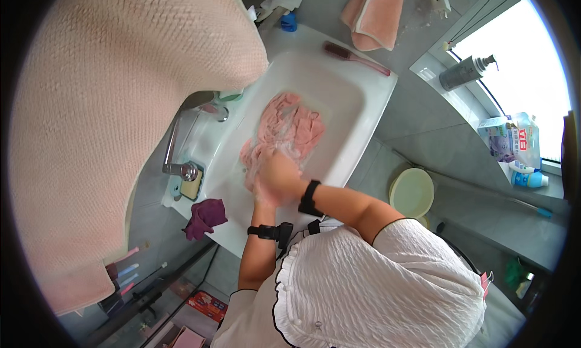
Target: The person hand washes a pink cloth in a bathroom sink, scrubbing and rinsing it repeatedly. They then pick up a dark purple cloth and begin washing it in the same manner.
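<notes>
so, where's the pink cloth [296, 125] lying?

bunched up in the white basin [345, 97], whitish suds [285, 144] in its folds and both hands at its near end.

and how are the hands set?

the right hand [280, 174] is blurred and crosses over the left hand [265, 195]; i can't tell whether either grips the cloth or lies open.

how would you do this well?

it looks like hand-rubbing, so i'd pin a small fold with one hand, rub with the other, and work across bit by bit, low down to limit splashing.

anything to mind nearby?

i'd keep drips off the purple cloth [206, 218] on the basin's edge.
</notes>
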### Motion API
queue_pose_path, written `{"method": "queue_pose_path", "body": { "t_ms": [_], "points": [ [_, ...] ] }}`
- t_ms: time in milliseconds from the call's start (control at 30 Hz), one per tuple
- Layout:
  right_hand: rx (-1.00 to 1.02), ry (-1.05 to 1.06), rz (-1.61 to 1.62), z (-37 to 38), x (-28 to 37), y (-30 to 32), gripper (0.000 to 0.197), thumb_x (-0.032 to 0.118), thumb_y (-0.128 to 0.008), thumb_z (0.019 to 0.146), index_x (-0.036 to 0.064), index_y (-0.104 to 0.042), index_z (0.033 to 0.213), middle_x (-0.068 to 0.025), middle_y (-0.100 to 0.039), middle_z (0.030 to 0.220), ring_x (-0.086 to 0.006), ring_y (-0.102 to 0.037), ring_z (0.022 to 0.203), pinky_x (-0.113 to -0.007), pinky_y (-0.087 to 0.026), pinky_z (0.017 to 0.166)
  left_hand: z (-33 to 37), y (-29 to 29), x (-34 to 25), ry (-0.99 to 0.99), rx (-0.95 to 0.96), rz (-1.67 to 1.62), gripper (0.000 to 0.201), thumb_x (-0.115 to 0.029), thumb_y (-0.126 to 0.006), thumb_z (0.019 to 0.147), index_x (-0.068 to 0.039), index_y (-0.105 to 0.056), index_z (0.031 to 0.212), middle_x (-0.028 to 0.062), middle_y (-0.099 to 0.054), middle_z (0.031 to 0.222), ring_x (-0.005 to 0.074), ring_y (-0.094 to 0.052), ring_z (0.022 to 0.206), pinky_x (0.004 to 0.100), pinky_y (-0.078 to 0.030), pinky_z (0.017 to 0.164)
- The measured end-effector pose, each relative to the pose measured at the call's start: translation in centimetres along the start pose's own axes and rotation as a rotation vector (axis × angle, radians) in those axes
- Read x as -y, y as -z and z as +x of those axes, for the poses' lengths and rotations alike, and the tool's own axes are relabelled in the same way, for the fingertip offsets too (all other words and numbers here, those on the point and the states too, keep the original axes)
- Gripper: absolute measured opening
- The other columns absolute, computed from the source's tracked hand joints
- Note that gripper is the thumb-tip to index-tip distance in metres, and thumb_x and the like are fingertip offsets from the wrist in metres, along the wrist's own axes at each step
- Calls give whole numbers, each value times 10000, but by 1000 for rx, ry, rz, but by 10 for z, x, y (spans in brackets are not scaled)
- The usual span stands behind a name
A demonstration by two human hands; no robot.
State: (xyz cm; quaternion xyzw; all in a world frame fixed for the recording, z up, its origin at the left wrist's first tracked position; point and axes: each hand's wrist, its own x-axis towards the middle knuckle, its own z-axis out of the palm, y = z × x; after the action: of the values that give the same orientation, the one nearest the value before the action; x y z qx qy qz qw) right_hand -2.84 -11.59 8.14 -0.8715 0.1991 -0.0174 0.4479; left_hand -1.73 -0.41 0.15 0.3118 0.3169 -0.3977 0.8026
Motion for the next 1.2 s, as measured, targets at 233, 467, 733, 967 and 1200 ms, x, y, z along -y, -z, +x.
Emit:
{"method": "queue_pose_path", "body": {
  "t_ms": [233,467,733,967,1200],
  "points": [
    [268,-118,72,29,-21,-18,258,298,-525,812,60,-625,821,-166,-615,819,-347,-593,776,-471,-450,737,-14,-5,-10,-34,27,173,432,-366,-481,892,-57,-527,1191,113,-597,1132,247,-590,999,363,-505,817],
    [494,-227,143,-3,8,-8,325,327,-522,814,92,-637,1007,-174,-660,860,-346,-631,791,-433,-482,733,-13,10,-32,-142,-97,84,331,-290,-519,897,-50,-545,1124,83,-590,1119,253,-553,1064,422,-411,951],
    [1030,-588,1344,12,-105,0,427,216,-550,874,-17,-496,1227,-107,-576,1194,-165,-564,1080,-311,-433,963,-111,-56,-92,-503,292,408,385,-70,-554,856,100,-494,1197,179,-546,1211,251,-535,1114,372,-397,986],
    [277,-175,193,22,-62,-54,339,310,-628,750,2,-602,892,-148,-631,704,-288,-615,628,-430,-491,573,-44,32,-46,-266,86,476,396,-274,-583,887,-22,-541,1190,81,-560,1200,203,-542,1094,350,-412,959],
    [344,145,-295,-13,43,9,341,306,-605,752,5,-591,913,-215,-618,794,-349,-634,709,-455,-508,585,-38,-33,-38,-95,320,37,486,-384,-392,934,-58,-458,1289,113,-522,1261,253,-506,1147,403,-414,957]
  ]
}}
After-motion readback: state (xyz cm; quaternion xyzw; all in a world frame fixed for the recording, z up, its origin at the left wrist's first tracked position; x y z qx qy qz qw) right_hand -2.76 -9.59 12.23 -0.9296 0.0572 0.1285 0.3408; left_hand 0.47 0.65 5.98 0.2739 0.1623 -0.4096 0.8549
